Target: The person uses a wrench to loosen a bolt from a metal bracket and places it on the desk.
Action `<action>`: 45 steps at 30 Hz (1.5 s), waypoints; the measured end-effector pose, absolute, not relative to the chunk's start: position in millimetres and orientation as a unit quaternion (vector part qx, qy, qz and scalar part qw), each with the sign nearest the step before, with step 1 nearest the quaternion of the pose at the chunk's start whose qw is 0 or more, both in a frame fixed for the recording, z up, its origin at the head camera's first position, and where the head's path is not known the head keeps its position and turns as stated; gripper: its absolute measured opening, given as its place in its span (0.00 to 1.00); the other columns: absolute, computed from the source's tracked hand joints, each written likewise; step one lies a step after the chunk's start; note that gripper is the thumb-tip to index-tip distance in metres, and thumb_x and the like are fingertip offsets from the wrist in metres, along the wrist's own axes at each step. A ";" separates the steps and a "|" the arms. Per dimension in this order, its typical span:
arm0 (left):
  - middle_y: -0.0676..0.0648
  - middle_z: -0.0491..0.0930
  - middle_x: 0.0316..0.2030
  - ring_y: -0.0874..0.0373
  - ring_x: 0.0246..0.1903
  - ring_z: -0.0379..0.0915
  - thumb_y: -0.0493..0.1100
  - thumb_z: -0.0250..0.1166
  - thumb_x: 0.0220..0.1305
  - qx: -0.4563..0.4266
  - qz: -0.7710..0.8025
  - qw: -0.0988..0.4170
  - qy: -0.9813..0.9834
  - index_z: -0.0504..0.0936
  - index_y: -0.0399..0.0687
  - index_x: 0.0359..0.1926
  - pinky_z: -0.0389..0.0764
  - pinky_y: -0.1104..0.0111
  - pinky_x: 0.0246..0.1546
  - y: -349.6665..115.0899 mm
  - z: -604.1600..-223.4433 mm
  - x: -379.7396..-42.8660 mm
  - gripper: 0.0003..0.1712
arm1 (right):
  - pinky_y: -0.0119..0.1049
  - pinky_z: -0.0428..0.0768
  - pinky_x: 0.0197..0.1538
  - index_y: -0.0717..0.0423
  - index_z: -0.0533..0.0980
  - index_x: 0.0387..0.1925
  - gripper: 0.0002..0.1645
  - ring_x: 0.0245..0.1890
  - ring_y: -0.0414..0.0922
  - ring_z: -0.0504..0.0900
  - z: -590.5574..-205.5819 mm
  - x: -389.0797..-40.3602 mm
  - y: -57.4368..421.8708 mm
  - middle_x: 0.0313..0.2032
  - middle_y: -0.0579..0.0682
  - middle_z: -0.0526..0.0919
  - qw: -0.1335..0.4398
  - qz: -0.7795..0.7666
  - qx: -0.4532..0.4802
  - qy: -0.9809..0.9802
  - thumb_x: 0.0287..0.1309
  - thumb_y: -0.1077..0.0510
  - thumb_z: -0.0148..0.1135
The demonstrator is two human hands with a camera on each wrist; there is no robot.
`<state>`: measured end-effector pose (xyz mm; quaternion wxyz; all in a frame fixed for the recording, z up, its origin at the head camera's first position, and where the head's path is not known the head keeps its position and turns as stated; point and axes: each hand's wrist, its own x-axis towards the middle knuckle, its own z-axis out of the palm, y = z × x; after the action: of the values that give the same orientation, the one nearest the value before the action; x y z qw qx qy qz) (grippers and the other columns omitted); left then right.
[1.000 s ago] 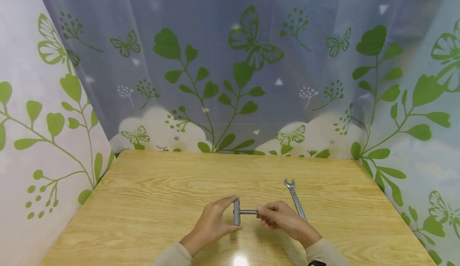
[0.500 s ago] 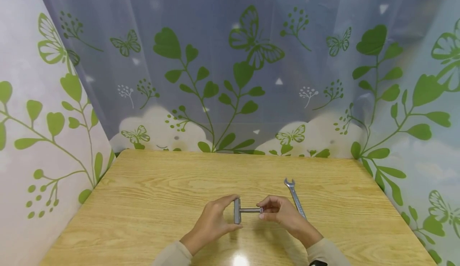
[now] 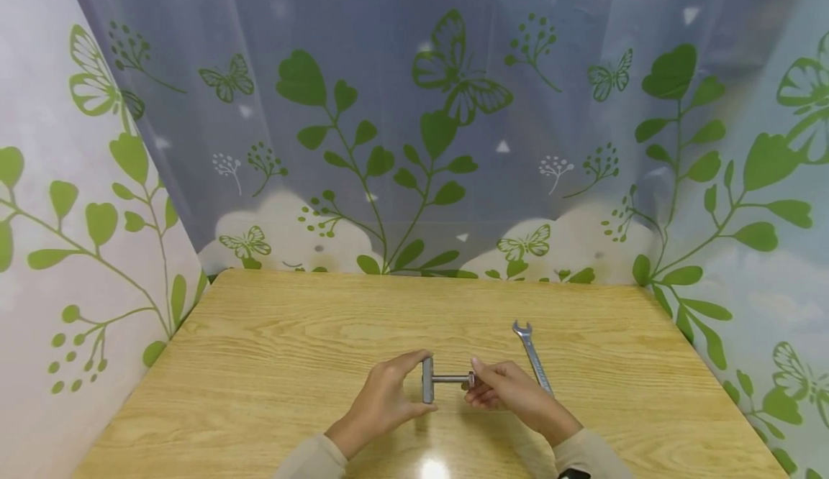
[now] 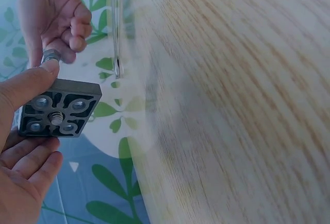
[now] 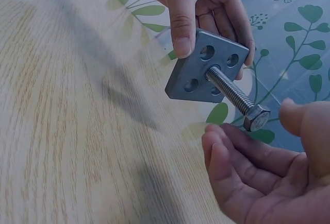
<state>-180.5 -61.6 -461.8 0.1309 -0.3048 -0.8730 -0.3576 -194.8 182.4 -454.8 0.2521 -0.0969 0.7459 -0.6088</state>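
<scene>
My left hand (image 3: pixel 385 396) grips a square grey metal plate (image 3: pixel 428 380) by two opposite edges, thumb on one and fingers on the other, above the table. A hex bolt (image 3: pixel 451 378) runs through the plate's centre and sticks out to the right. Its threaded end (image 4: pixel 55 118) shows slightly on the far face in the left wrist view. Four-sided, the plate has several round holes around the bolt. Beside the bolt head (image 5: pixel 256 118), my right hand (image 5: pixel 258 172) has its fingers loosely bent and thumb apart, with a gap to the head in the right wrist view.
An open-ended wrench (image 3: pixel 534 358) lies on the wood-grain table (image 3: pixel 291 321), just beyond my right hand. Printed curtains with leaves and butterflies enclose the table (image 5: pixel 77 131) at the back and sides.
The right fingers turned at the bolt head, first pinching it, then shifting round it, and now stand loosened off it. The left hand and plate have hardly moved.
</scene>
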 end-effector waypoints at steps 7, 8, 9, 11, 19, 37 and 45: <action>0.40 0.79 0.54 0.46 0.54 0.76 0.41 0.81 0.38 -0.306 -0.360 0.126 -0.872 0.75 0.34 0.57 0.79 0.61 0.56 -60.8 -460.6 -180.8 0.42 | 0.33 0.82 0.37 0.69 0.78 0.37 0.32 0.28 0.39 0.77 -452.5 -194.4 180.5 0.28 0.47 0.81 0.266 -0.615 -0.090 0.737 0.69 0.40 0.48; 0.40 0.79 0.54 0.46 0.54 0.76 0.41 0.81 0.38 -0.306 -0.361 0.126 -0.872 0.75 0.34 0.57 0.79 0.61 0.56 -60.9 -460.6 -180.8 0.42 | 0.33 0.82 0.38 0.68 0.77 0.38 0.29 0.29 0.40 0.78 -452.0 -194.4 180.8 0.29 0.48 0.80 0.260 -0.615 -0.093 0.738 0.69 0.43 0.51; 0.40 0.79 0.54 0.46 0.54 0.76 0.41 0.81 0.39 -0.306 -0.361 0.124 -0.872 0.75 0.34 0.57 0.79 0.61 0.56 -61.0 -460.7 -180.8 0.42 | 0.34 0.82 0.39 0.68 0.77 0.40 0.25 0.30 0.41 0.78 -451.6 -194.1 181.0 0.30 0.48 0.80 0.251 -0.614 -0.100 0.742 0.68 0.46 0.54; 0.40 0.79 0.54 0.46 0.54 0.76 0.41 0.81 0.39 -0.306 -0.360 0.122 -0.873 0.75 0.35 0.57 0.79 0.61 0.56 -61.3 -460.8 -180.6 0.42 | 0.35 0.82 0.42 0.69 0.76 0.42 0.19 0.34 0.43 0.78 -451.2 -193.7 181.5 0.33 0.50 0.80 0.226 -0.612 -0.112 0.749 0.64 0.53 0.60; 0.40 0.79 0.55 0.46 0.54 0.76 0.42 0.81 0.39 -0.308 -0.362 0.123 -0.871 0.75 0.35 0.57 0.79 0.61 0.56 -60.8 -460.6 -180.1 0.42 | 0.32 0.81 0.41 0.73 0.74 0.46 0.22 0.37 0.45 0.76 -452.0 -193.3 182.7 0.39 0.54 0.78 0.167 -0.611 -0.123 0.764 0.52 0.65 0.69; 0.39 0.78 0.55 0.45 0.54 0.76 0.42 0.81 0.39 -0.305 -0.361 0.124 -0.872 0.74 0.34 0.57 0.79 0.61 0.55 -62.2 -461.4 -179.3 0.42 | 0.45 0.83 0.51 0.73 0.72 0.52 0.33 0.42 0.48 0.82 -453.3 -193.2 182.1 0.42 0.55 0.81 0.236 -0.607 -0.108 0.751 0.68 0.43 0.53; 0.40 0.78 0.55 0.46 0.54 0.76 0.42 0.81 0.39 -0.304 -0.365 0.128 -0.871 0.75 0.36 0.57 0.79 0.62 0.56 -62.1 -461.3 -179.8 0.42 | 0.32 0.83 0.36 0.69 0.78 0.38 0.34 0.27 0.39 0.79 -452.7 -193.5 179.8 0.27 0.47 0.81 0.264 -0.621 -0.096 0.732 0.69 0.39 0.47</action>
<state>-179.8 -62.1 -461.3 0.1275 -0.3041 -0.8708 -0.3647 -193.5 179.8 -452.7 0.2636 -0.0960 0.7321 -0.6208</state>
